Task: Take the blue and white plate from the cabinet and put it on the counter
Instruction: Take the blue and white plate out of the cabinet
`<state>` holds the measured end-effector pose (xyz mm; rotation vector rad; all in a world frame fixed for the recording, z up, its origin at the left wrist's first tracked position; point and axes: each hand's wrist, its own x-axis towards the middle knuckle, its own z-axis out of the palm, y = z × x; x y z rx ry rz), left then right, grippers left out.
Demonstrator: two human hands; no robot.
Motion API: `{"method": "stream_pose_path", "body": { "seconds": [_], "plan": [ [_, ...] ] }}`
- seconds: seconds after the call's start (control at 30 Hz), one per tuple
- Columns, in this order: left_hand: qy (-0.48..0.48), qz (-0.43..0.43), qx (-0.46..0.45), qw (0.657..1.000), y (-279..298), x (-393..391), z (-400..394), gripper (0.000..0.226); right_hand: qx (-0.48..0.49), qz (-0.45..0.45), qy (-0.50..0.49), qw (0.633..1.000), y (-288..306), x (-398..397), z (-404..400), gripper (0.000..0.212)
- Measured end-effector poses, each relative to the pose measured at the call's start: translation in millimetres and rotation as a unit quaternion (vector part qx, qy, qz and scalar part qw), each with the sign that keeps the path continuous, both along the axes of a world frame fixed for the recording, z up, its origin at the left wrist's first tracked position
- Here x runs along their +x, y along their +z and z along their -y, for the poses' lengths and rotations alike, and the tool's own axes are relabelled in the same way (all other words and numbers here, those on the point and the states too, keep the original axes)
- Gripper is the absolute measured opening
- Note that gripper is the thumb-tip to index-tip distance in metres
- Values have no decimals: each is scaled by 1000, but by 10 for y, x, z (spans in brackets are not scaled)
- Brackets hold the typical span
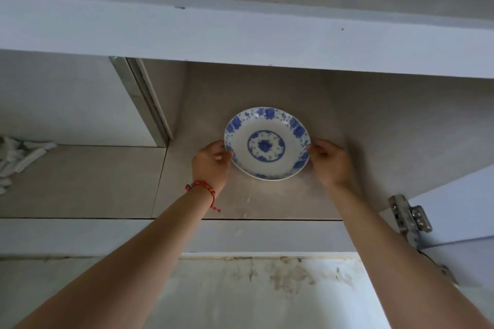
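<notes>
A round white plate with a blue flower pattern [267, 143] lies on the grey shelf floor of the open cabinet [280, 200], facing up. My left hand [212, 161], with a red cord bracelet at the wrist, grips the plate's left rim. My right hand [330, 160] grips its right rim. Both arms reach up and forward into the cabinet. The plate's underside is hidden, so I cannot tell whether it rests on the shelf or is just lifted.
A white crumpled cloth [18, 160] lies on the shelf to the left, behind a metal divider [144, 104]. An open cabinet door with a metal hinge [411, 218] stands at the right. A shelf board [240, 37] runs overhead. A stained wall [267, 288] shows below.
</notes>
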<state>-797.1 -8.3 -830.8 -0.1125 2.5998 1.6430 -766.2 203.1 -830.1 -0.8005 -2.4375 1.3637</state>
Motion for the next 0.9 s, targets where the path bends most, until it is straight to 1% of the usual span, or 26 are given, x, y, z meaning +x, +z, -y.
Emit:
{"method": "stream_pose_path", "body": {
  "seconds": [0.07,0.13,0.2,0.3,0.37,0.47,0.6,0.67,0.77,0.9],
  "plan": [
    [-4,21,54,998,-28,-35,-22,20,-23,-15,-21,999,-55,-25,17,19],
    [6,44,109,993,-40,-47,-41,21,-69,-26,-34,997,-98,-40,24,19],
    [17,52,143,988,-34,-35,-46,23,-100,-33,-40,994,-118,-21,26,19],
    [21,46,175,983,-21,34,-18,25,-102,-53,-47,992,-141,71,55,18],
    [21,32,174,984,3,125,11,27,-101,-72,-53,991,-136,188,103,18],
    [33,4,169,985,64,243,29,34,-139,-109,-68,982,-111,351,165,18],
    [58,-11,179,982,154,450,110,37,-166,-126,-85,974,-22,616,309,16],
    [64,1,158,985,275,659,184,31,-168,-108,-97,975,110,840,429,26],
    [56,-9,150,987,338,815,272,31,-167,-127,-97,973,203,995,516,37],
    [58,-4,126,990,568,1115,430,34,-166,-106,-98,975,478,1309,661,31]
  ]
}}
